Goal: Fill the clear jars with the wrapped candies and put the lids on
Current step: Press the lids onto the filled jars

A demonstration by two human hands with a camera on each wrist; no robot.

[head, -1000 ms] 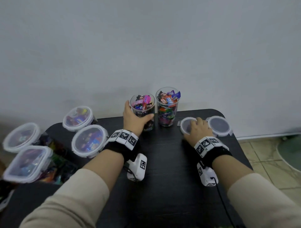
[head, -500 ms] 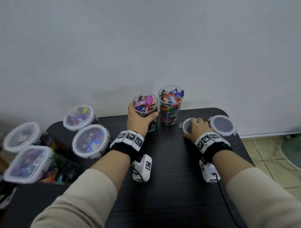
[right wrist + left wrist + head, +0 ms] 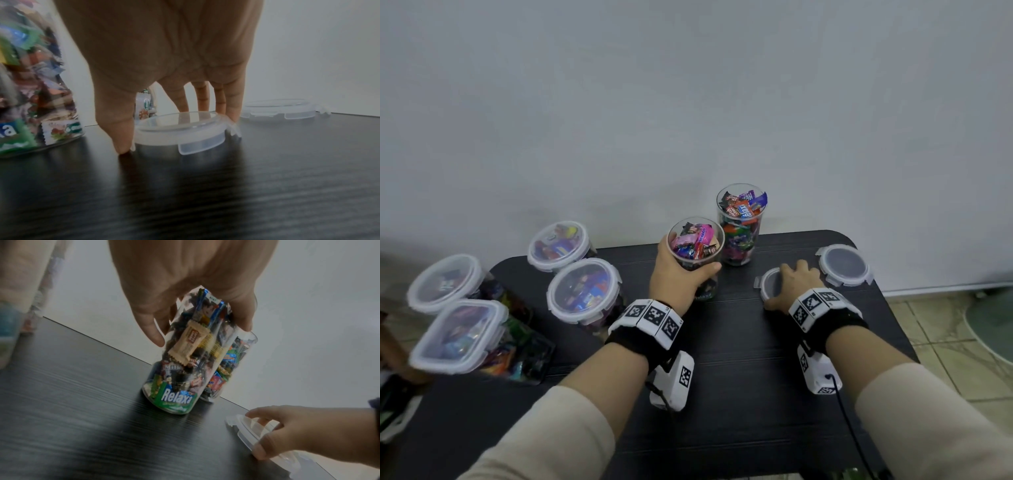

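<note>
Head view shows our left hand (image 3: 681,274) wrapped around the clear candy-filled plastic jar (image 3: 697,255) near the black counter's (image 3: 739,359) far edge, while our right hand (image 3: 796,282) pinches the round translucent clip lid (image 3: 770,282) lying towards the far right corner. We should lift it level, centre it on the rim, then press the tabs. One wrapper (image 3: 177,396) reads "Relaxa".

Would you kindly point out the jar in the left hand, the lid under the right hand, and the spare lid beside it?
Held jar (image 3: 697,240): head view, candies at its open top.
Lid under right hand (image 3: 180,128): right wrist view, its near rim.
Spare lid (image 3: 844,263): head view, centre of its flat top.
</note>
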